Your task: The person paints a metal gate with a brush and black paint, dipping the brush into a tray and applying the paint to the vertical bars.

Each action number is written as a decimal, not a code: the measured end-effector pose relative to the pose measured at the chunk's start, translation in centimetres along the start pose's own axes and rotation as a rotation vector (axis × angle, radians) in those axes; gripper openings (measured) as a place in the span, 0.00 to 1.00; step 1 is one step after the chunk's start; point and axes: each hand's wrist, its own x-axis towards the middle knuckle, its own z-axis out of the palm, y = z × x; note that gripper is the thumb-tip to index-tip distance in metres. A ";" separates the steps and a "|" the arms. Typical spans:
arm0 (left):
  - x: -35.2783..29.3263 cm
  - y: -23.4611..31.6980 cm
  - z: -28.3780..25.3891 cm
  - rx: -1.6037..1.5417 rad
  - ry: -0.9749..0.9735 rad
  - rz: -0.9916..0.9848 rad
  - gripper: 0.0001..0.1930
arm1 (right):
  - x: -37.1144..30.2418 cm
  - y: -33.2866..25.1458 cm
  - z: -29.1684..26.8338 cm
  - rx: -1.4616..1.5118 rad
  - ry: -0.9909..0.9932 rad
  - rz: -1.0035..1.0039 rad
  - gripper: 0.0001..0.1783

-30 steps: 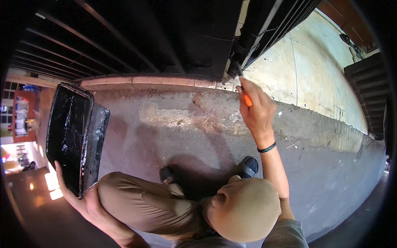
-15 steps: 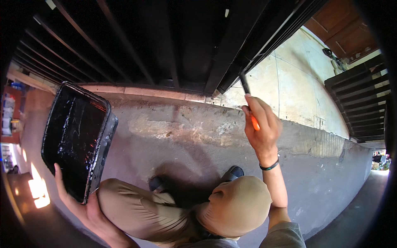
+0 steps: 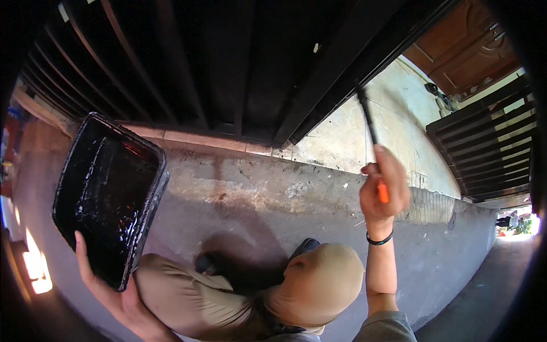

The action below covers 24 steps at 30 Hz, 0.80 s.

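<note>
My left hand (image 3: 105, 285) grips the near end of a black paint tray (image 3: 142, 211), its fingers lying along the rim. Wet, shiny black paint coats the tray's inside, and the tray leans by my left knee. In my right hand (image 3: 386, 185) is a paintbrush (image 3: 367, 114) with a dark shaft and an orange handle end. The brush's dark tip reaches up to the edge of a black slatted gate (image 3: 319, 108); whether it touches the bars I cannot tell.
Beyond the gate's edge lies a pale tiled floor (image 3: 342, 134), with a second black slatted gate (image 3: 484, 139) to the right. A brown wooden door (image 3: 464, 48) stands at the far right. Rough grey concrete (image 3: 433, 262) runs under my shoes.
My right hand and the brush have shifted right and a little nearer, with the brush tip further along the gate's edge. The view has turned slightly; the tray stays in my left hand.
</note>
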 end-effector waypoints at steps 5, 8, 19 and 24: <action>0.2 -0.1 0.3 -0.066 -0.016 -0.107 0.29 | -2.1 0.1 0.2 0.055 -0.319 -0.007 0.23; -0.3 -0.5 0.7 -0.036 -0.044 -0.097 0.26 | 1.1 1.6 -0.4 0.039 -0.200 -0.089 0.21; 0.1 0.0 2.0 -0.136 0.004 -0.223 0.26 | 4.5 0.2 -2.6 -0.077 -0.280 -0.211 0.25; 0.0 0.0 1.8 -0.147 -0.025 -0.230 0.26 | 7.1 1.3 -3.2 0.031 -0.176 -0.181 0.19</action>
